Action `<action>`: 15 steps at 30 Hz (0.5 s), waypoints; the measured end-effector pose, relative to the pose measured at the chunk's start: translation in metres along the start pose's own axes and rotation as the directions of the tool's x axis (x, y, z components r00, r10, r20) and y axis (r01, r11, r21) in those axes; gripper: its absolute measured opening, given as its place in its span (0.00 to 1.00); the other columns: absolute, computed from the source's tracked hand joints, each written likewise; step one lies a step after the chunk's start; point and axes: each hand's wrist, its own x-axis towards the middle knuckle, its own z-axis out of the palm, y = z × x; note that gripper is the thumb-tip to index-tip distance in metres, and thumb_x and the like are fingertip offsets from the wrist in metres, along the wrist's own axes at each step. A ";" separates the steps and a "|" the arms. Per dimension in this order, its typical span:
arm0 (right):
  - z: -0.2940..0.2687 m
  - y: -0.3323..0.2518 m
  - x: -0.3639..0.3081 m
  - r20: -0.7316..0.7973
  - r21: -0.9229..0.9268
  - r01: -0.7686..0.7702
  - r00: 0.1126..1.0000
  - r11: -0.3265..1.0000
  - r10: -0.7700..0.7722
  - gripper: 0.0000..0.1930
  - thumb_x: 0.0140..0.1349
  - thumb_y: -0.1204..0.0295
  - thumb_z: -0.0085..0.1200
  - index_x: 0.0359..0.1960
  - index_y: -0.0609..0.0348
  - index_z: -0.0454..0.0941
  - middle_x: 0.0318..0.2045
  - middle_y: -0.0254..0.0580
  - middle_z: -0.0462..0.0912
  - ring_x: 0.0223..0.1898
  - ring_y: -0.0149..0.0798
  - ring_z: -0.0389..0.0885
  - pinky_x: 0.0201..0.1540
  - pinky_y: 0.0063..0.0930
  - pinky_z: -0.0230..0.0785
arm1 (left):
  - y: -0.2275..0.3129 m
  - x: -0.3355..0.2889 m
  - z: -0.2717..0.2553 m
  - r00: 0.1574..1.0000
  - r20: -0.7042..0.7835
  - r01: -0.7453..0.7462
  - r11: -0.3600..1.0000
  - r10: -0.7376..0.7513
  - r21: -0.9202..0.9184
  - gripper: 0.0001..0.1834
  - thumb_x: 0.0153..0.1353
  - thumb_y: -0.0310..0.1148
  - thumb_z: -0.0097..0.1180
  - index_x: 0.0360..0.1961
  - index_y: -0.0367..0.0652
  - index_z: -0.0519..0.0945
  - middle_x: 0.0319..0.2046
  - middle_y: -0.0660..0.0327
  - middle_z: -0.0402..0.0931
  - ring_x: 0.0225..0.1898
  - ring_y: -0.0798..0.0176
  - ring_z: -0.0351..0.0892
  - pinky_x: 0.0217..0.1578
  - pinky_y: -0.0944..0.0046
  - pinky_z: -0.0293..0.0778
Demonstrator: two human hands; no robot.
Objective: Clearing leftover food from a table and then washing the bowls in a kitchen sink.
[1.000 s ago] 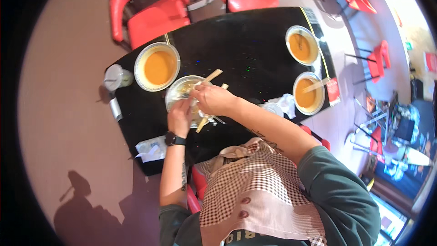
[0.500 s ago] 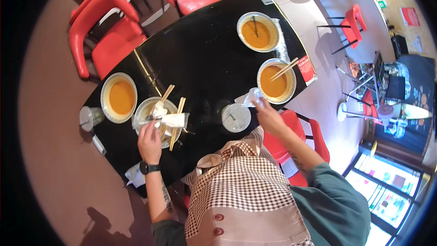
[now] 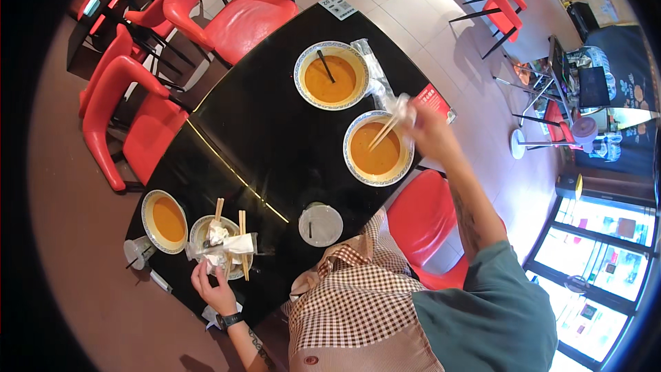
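1. While my left hand (image 3: 215, 294) sits at the near left edge of the tabletop (image 3: 275, 138), its grip rests on the rim of the small bowl (image 3: 219, 257) there. The fingers curl against the rim, though I cannot tell how tightly they press. It was on this same bowl half a second ago, so that side has not changed.
2. That bowl holds crumpled napkins (image 3: 227, 242) and a pair of used chopsticks (image 3: 242, 251). These lie with their long axis running from the near edge toward the far one. Just left of it stands a soup bowl (image 3: 164, 220) with orange broth, and beyond that a clear cup (image 3: 135, 251) at the left corner.
3. Near the middle of the near edge sits a round plastic lid (image 3: 320, 224), which neither hand touches.
4. What changed is my right hand (image 3: 428, 126). Half a second ago it was low by the lid; now it has reached out to the right edge, above the large bowl (image 3: 377, 147) of orange broth.
5. Its grip is pinched on a bit of white wrapper and the upper ends of the wooden chopsticks (image 3: 387, 129). They slant from the hand down-left, tips over the broth. I judge the clearing has moved on to this bowl.
6. Farthest off, another broth bowl (image 3: 330, 74) with a dark spoon stands near the far corner.
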 end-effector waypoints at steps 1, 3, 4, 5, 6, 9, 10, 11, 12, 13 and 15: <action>-0.001 0.012 0.031 -0.100 -0.095 -0.024 0.995 0.995 0.015 0.19 0.61 0.65 0.60 0.52 0.60 0.76 0.47 0.57 0.80 0.47 0.56 0.82 0.50 0.46 0.74 | 0.002 -0.001 -0.002 0.999 -0.033 -0.003 0.998 0.005 0.055 0.18 0.59 0.24 0.63 0.51 0.35 0.80 0.51 0.51 0.74 0.54 0.48 0.75 0.57 0.52 0.70; 0.008 0.037 0.098 -0.189 -0.216 -0.061 0.982 0.975 0.020 0.24 0.60 0.61 0.60 0.55 0.61 0.75 0.50 0.61 0.79 0.50 0.58 0.81 0.52 0.46 0.74 | 0.005 -0.004 -0.007 0.997 -0.064 -0.033 0.984 0.045 0.177 0.18 0.61 0.26 0.62 0.53 0.36 0.79 0.54 0.51 0.74 0.56 0.48 0.73 0.58 0.51 0.68; 0.022 0.047 0.122 -0.173 -0.250 -0.130 0.981 0.960 0.088 0.29 0.59 0.58 0.62 0.58 0.61 0.74 0.53 0.63 0.77 0.51 0.59 0.81 0.54 0.46 0.74 | 0.007 -0.006 -0.010 0.997 -0.065 -0.036 0.982 0.049 0.188 0.18 0.61 0.26 0.62 0.53 0.36 0.79 0.54 0.51 0.74 0.56 0.48 0.73 0.58 0.51 0.68; 0.036 0.057 0.139 -0.068 -0.321 -0.120 0.992 0.939 0.104 0.33 0.56 0.55 0.64 0.61 0.59 0.72 0.56 0.66 0.74 0.53 0.61 0.80 0.56 0.45 0.74 | 0.009 -0.007 -0.014 0.996 -0.078 -0.017 0.980 0.033 0.196 0.18 0.60 0.25 0.62 0.52 0.36 0.80 0.54 0.51 0.74 0.57 0.47 0.72 0.59 0.51 0.68; 0.050 0.063 0.156 0.044 -0.428 -0.189 0.972 0.884 0.229 0.39 0.52 0.53 0.67 0.64 0.57 0.70 0.59 0.69 0.71 0.54 0.63 0.79 0.58 0.44 0.74 | 0.012 -0.009 -0.016 0.995 -0.096 0.012 0.980 0.007 0.200 0.19 0.58 0.25 0.63 0.51 0.35 0.80 0.53 0.51 0.74 0.57 0.47 0.72 0.59 0.50 0.68; 0.082 0.082 0.180 0.104 -0.427 -0.208 0.955 0.880 0.277 0.41 0.48 0.56 0.70 0.64 0.57 0.68 0.63 0.71 0.65 0.52 0.64 0.80 0.56 0.47 0.75 | 0.019 -0.015 -0.026 0.992 -0.125 0.049 0.975 -0.022 0.217 0.19 0.58 0.25 0.62 0.51 0.35 0.80 0.54 0.51 0.74 0.57 0.47 0.72 0.59 0.50 0.68; 0.090 0.093 0.185 0.068 -0.440 -0.193 0.967 0.877 0.247 0.38 0.49 0.58 0.70 0.62 0.58 0.70 0.61 0.70 0.68 0.51 0.65 0.81 0.55 0.48 0.76 | 0.021 -0.017 -0.029 0.988 -0.143 0.081 0.974 -0.051 0.209 0.19 0.58 0.25 0.62 0.51 0.35 0.80 0.54 0.51 0.74 0.57 0.47 0.72 0.59 0.50 0.67; 0.096 0.106 0.190 0.033 -0.439 -0.205 0.969 0.875 0.244 0.35 0.50 0.61 0.68 0.60 0.58 0.71 0.58 0.68 0.72 0.51 0.64 0.81 0.54 0.48 0.76 | 0.023 -0.020 -0.030 0.987 -0.151 0.092 0.972 -0.059 0.218 0.18 0.57 0.24 0.63 0.51 0.35 0.80 0.54 0.51 0.74 0.57 0.47 0.72 0.59 0.50 0.67; 0.101 0.123 0.198 -0.003 -0.417 -0.194 0.977 0.888 0.212 0.32 0.51 0.64 0.67 0.58 0.59 0.72 0.55 0.66 0.76 0.51 0.63 0.81 0.54 0.48 0.77 | 0.024 -0.022 -0.030 0.987 -0.149 0.097 0.970 -0.065 0.222 0.18 0.57 0.24 0.63 0.51 0.35 0.80 0.54 0.51 0.74 0.57 0.47 0.72 0.59 0.50 0.67; 0.104 0.142 0.205 -0.036 -0.478 -0.161 0.986 0.864 0.164 0.26 0.53 0.68 0.63 0.56 0.59 0.75 0.48 0.63 0.82 0.52 0.60 0.82 0.54 0.49 0.76 | 0.024 -0.024 -0.030 0.986 -0.147 0.102 0.973 -0.072 0.209 0.18 0.57 0.24 0.63 0.51 0.35 0.81 0.54 0.51 0.74 0.57 0.47 0.72 0.59 0.50 0.67; 0.102 0.185 0.216 -0.027 -0.353 -0.220 0.974 0.909 0.225 0.13 0.53 0.73 0.58 0.41 0.60 0.83 0.46 0.60 0.84 0.54 0.57 0.81 0.57 0.49 0.73 | 0.022 -0.028 -0.029 0.985 -0.147 0.119 0.977 -0.093 0.176 0.18 0.57 0.25 0.64 0.50 0.37 0.81 0.54 0.52 0.74 0.58 0.48 0.71 0.59 0.50 0.67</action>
